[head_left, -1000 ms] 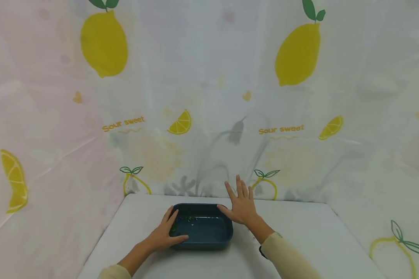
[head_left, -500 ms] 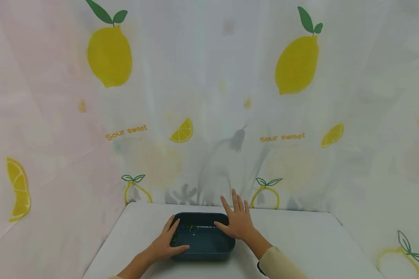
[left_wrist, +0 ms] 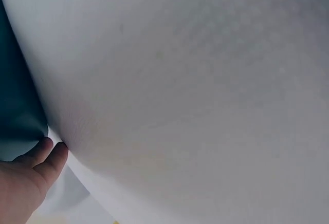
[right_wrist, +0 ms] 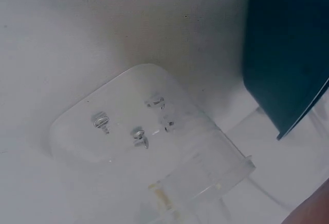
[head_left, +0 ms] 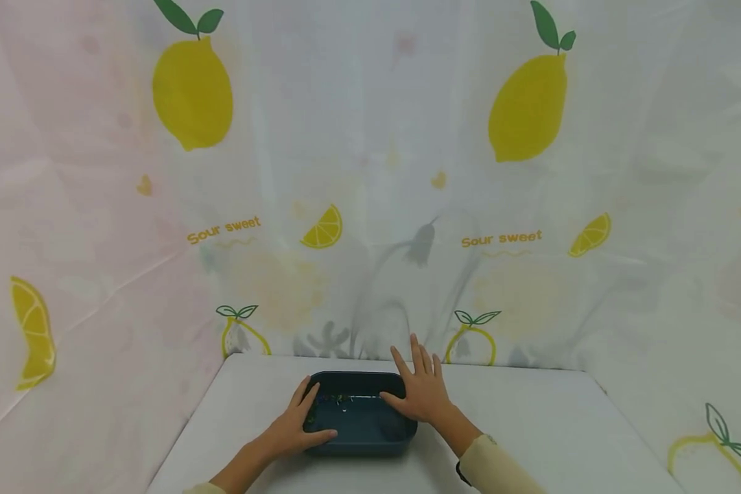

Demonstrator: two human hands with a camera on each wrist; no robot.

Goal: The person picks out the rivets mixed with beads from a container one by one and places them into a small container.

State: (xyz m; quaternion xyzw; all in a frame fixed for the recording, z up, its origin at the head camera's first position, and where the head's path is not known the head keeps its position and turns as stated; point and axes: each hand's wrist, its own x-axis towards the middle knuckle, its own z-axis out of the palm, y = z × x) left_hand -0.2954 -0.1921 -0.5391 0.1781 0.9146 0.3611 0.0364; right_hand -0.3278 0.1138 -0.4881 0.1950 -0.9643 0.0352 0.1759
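Beige sleeves (head_left: 500,465) are seen at the lower edge, and at the right wrist a thin dark band (head_left: 460,473) shows below the cuff. Just beyond is the left hand (head_left: 291,427), its thumb and fingers widely apart: the thumb rests over the near rim of a dark blue tray (head_left: 364,449), while the fingertips touch its left end at the far corner. Whether this hand presses firmly, I cannot tell. The tray sits on the white table (head_left: 519,418), between the two hands. Right of it, in the right wrist view, lies a clear plastic container (right_wrist: 123,93), near but apart, with small shiny pieces (right_wrist: 140,136) seen in it or through it.

At the tray's right end, the right hand (head_left: 427,394) has fingers straight and spread, holding nothing; its thumb reaches over the rim, and contact is not certain. Inside the tray, toward the far left, small colourful bits (head_left: 344,398) are gathered, too tiny to identify. Behind the table, a pale sheet (head_left: 370,137) carries printed lemons (head_left: 193,94), lemon slices (head_left: 323,228) and the words "Sour sweet" (head_left: 501,239).
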